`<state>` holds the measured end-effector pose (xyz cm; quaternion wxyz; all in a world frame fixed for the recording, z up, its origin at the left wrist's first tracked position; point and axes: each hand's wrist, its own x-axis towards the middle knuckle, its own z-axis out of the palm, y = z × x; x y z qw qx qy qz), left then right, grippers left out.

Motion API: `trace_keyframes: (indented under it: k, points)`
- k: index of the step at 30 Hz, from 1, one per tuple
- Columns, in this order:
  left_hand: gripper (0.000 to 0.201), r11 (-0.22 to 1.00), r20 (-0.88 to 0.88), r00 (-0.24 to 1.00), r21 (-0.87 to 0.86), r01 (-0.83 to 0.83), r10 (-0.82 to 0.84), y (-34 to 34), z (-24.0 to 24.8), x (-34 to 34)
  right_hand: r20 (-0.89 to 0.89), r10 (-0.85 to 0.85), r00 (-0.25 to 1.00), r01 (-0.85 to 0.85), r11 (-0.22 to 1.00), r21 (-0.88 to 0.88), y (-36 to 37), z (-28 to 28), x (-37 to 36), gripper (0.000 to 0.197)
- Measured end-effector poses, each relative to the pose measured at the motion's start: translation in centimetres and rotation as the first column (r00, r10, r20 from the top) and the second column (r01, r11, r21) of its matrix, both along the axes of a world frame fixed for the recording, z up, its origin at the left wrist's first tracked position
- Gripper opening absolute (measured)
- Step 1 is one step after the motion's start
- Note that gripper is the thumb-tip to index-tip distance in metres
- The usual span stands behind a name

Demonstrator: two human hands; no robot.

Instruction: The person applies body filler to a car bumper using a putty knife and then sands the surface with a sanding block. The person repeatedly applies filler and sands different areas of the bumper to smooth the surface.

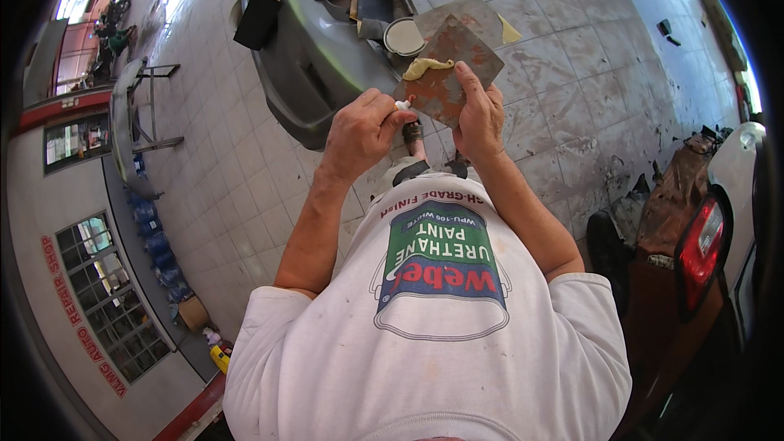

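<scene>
The right hand (480,118) grips a flat, rust-stained square metal mixing board (447,73) by its near edge, fingers closed around it, thumb on top. A blob of pale yellow putty (426,67) lies on the board just beyond that thumb. The left hand (359,132) pinches a small white-capped tube (402,105) in curled fingers, its tip touching the board's left corner. A grey car bumper (310,57) lies on the tiled floor beyond both hands.
</scene>
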<state>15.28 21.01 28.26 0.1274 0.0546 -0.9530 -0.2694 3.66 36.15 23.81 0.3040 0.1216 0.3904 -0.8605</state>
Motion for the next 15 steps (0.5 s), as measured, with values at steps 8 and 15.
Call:
trace_keyframes:
  k: [8,15]
  points:
    - [0.038,0.997,0.043,0.996,-0.027,0.079,-0.078,-0.8,-0.5,-2.5,0.024,-0.032,0.999,0.031,0.997,0.065,0.5,0.0,-1.7,0.03]
    - [0.036,0.986,0.084,0.983,0.01,0.165,-0.165,-3.6,-0.8,-5.9,-0.063,-0.106,0.992,0.112,0.99,0.088,-1.4,-1.3,-3.3,0.031]
